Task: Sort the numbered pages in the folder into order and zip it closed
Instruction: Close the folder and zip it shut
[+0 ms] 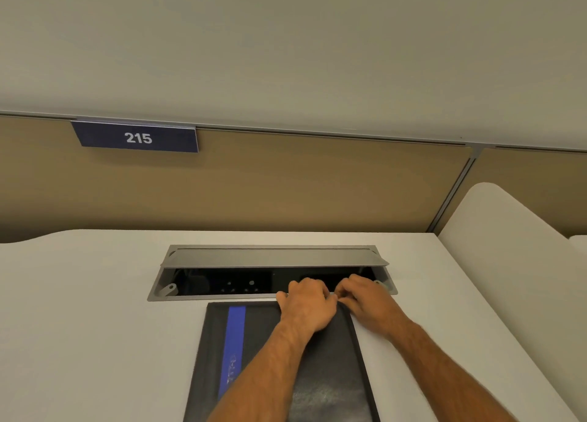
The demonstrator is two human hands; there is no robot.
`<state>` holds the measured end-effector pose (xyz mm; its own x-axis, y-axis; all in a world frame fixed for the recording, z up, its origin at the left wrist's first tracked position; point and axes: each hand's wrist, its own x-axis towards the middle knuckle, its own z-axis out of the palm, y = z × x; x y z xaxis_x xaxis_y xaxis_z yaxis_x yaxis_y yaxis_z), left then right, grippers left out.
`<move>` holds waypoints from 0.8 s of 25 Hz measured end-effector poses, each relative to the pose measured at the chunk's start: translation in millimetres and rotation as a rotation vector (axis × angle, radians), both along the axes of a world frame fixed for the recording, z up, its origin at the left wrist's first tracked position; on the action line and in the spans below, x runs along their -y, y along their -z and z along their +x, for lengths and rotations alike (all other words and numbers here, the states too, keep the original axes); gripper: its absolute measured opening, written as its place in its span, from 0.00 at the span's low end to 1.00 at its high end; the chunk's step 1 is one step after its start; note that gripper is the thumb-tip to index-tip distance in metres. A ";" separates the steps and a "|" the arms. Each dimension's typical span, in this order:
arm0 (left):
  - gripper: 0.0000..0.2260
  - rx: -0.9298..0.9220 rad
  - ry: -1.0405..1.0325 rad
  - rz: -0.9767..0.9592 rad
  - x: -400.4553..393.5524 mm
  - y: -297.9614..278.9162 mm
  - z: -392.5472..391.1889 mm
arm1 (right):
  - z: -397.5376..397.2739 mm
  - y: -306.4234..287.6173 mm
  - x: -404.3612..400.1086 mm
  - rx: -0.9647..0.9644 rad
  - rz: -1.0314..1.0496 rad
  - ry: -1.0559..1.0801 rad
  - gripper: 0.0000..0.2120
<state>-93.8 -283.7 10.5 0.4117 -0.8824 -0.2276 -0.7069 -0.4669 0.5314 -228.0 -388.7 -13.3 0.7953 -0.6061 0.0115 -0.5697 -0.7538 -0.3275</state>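
Note:
A black folder (330, 367) with a blue vertical stripe lies closed on the white desk in front of me. Both hands meet at its far right corner. My left hand (306, 302) lies on the cover with its fingers curled over the folder's far edge. My right hand (365, 297) sits just right of it, fingers curled and pinching something small at the corner, which the fingers hide. No pages show.
Just beyond the folder a grey cable tray (273, 263) is set into the white desk (95, 326), its lid raised. A tan partition with a blue "215" sign (137, 137) stands behind. A white divider (508, 247) rises at the right.

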 end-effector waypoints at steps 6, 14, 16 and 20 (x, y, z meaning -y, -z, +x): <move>0.13 -0.141 -0.167 0.067 35.9 9.1 1.4 | -2.9 8.5 -1.3 0.141 0.003 0.082 0.06; 0.12 -0.180 -0.176 0.111 44.1 5.8 5.7 | -9.1 4.6 -6.0 0.281 0.445 0.229 0.07; 0.13 -0.187 -0.159 0.127 43.5 2.8 6.6 | -9.0 0.3 -5.9 0.271 0.546 0.239 0.06; 0.14 -0.178 -0.121 0.146 45.7 -1.6 11.7 | -4.0 -4.5 -10.0 0.242 0.621 0.212 0.03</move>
